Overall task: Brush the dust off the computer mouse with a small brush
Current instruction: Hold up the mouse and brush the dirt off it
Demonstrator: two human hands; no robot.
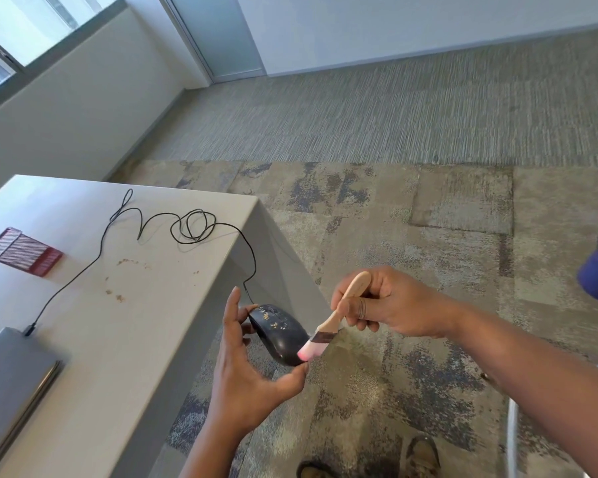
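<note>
Head view showed no readable writing; a faint mark on the brush handle was too small to make out. The left hand (246, 370) grasped a black, glossy, rounded computer mouse (279, 334) between thumb and fingers, holding it in the air just past the table's edge, over the carpet. Tan crumbs speckled its top. The right hand (387, 301) pinched a small brush (332, 322) by its pale wooden handle; a dark ferrule joined flat pinkish-white bristles, whose tips touched the mouse's near end. A thin black cable (187, 225) ran from the mouse in loose loops across the smooth white table (125, 339) to a grey closed laptop (11, 381). A red mesh holder (21, 251) lay on its side near scattered crumbs (118, 294).
</note>
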